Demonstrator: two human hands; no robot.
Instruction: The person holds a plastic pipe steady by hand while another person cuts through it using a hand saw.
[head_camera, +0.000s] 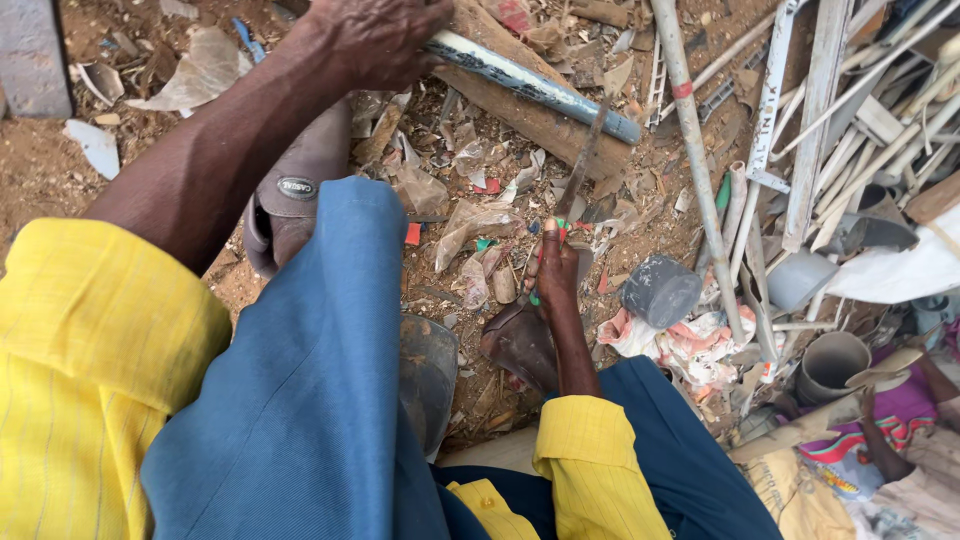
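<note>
Left hand (375, 38) closed around long grey-white plastic pipe (535, 87), pinning it across rough brown wooden log (540, 120); log apparently serving as a rest to steady pipe under the blade. Right hand (556, 272) clenched on green-and-red handle of thin metal saw blade (582, 165), blade angled up to pipe near its far end, teeth touching or just at pipe surface, exact contact hard to tell. Pipe smooth, scuffed, dirty; blade narrow, dull, flat. Dusty red-brown dirt ground (40, 170) littered with crumpled clear plastic scraps (470, 225) and chips. Brown worn leather shoes (300, 190) planted either side of work. Stack of pale plastic pipes and strips (850, 140) to the right, grey plastic pipe fitting (660, 290) near right hand. Another person's hand (868, 402) at lower right, apart.
</note>
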